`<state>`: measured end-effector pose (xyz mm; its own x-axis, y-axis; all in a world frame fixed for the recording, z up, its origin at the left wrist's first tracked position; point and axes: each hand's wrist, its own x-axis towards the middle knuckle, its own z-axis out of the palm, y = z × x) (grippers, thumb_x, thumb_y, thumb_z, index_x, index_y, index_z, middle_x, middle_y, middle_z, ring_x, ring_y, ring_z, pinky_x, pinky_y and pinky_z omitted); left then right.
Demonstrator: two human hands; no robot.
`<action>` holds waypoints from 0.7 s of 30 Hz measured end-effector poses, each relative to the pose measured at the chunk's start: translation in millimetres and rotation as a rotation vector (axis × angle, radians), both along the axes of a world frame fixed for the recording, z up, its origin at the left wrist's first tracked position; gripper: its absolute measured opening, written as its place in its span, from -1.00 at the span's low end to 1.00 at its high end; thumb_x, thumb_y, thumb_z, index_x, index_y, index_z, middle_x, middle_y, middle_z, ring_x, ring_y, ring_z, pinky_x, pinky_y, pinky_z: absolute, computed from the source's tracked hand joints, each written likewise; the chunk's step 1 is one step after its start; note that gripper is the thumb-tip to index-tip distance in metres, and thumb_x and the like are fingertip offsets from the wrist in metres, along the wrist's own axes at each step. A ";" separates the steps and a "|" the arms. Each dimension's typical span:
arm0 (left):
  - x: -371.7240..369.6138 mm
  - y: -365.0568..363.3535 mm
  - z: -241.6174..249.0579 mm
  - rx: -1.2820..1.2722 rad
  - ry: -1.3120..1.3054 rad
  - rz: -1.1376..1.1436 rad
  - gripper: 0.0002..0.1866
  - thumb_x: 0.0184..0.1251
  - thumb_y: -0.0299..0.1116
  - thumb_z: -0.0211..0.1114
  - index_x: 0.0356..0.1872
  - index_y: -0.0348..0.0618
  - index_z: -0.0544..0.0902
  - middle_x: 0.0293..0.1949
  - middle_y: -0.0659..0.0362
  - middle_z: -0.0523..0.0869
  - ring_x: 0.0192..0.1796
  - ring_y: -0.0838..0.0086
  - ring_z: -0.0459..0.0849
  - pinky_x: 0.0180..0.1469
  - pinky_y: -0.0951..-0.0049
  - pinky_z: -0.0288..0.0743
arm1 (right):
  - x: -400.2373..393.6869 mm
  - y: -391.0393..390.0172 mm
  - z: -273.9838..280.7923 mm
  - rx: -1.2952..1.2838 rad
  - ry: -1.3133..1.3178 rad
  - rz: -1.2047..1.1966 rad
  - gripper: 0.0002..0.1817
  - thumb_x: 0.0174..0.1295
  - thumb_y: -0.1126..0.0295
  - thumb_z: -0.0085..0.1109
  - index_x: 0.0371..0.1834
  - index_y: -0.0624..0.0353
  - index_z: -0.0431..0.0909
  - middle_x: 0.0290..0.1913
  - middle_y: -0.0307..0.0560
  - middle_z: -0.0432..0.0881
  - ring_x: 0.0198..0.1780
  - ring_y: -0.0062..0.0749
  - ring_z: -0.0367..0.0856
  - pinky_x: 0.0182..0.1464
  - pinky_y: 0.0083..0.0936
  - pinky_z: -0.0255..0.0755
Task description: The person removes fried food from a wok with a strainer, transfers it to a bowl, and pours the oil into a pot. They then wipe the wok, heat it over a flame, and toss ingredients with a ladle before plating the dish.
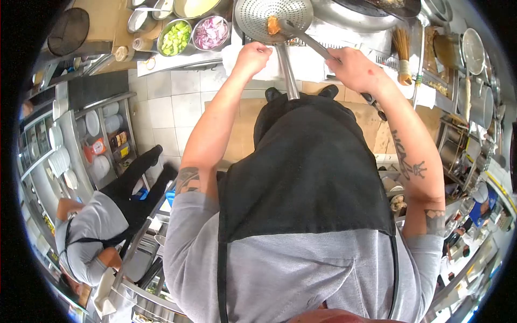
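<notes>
My right hand (353, 70) is closed around the long handle of a metal ladle (315, 44). The ladle's head reaches into a round perforated strainer (250, 13) at the top of the view, beside a small orange-brown piece of food (273, 25). The strainer's metal handle (288, 75) points down toward my black apron, and neither hand is on it. My left hand (252, 59) is at the counter edge, left of that handle, with its fingers curled in. Whatever may be inside those fingers is hidden. White cloth (231, 56) lies just beside it.
Chopped green vegetable (175, 37) and chopped red onion (211, 32) fill containers at the upper left. A bamboo brush (403, 54) stands right of my right hand. Large pans (350, 13) sit behind. Another person (99, 231) is at the lower left, near shelves of dishes.
</notes>
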<state>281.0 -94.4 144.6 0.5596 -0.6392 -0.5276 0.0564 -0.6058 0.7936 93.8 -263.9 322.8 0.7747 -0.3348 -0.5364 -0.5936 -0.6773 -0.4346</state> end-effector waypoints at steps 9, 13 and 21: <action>33.9 -39.1 -31.4 -0.053 -0.514 -0.024 -0.78 0.16 -0.20 0.35 -0.35 -0.14 0.76 -0.35 0.03 0.76 -0.24 0.23 0.73 -0.12 0.30 0.58 | 25.4 -2.2 15.5 -0.034 0.108 0.080 -0.63 0.35 0.24 -0.08 -0.09 0.33 0.60 -0.18 0.31 0.67 -0.04 0.19 0.64 0.09 -0.08 0.47; 55.4 -60.1 -31.2 0.040 -0.583 -0.077 -0.80 0.10 -0.23 0.35 -0.37 -0.11 0.78 -0.33 0.02 0.78 -0.21 0.22 0.76 -0.08 0.31 0.60 | 28.2 -1.5 3.7 -0.062 0.071 0.080 -0.62 0.37 0.24 -0.04 0.05 0.28 0.59 -0.22 0.27 0.67 -0.10 0.09 0.66 0.04 -0.14 0.47; 86.2 -90.9 -70.2 0.215 -0.776 -0.215 -0.75 0.02 -0.17 0.32 -0.36 -0.06 0.80 -0.27 0.00 0.77 -0.14 0.13 0.74 0.02 0.27 0.58 | 32.1 1.6 6.0 -0.021 0.132 0.040 -0.56 0.37 0.23 -0.01 0.18 0.29 0.54 -0.17 0.29 0.68 -0.08 0.06 0.68 0.05 -0.19 0.49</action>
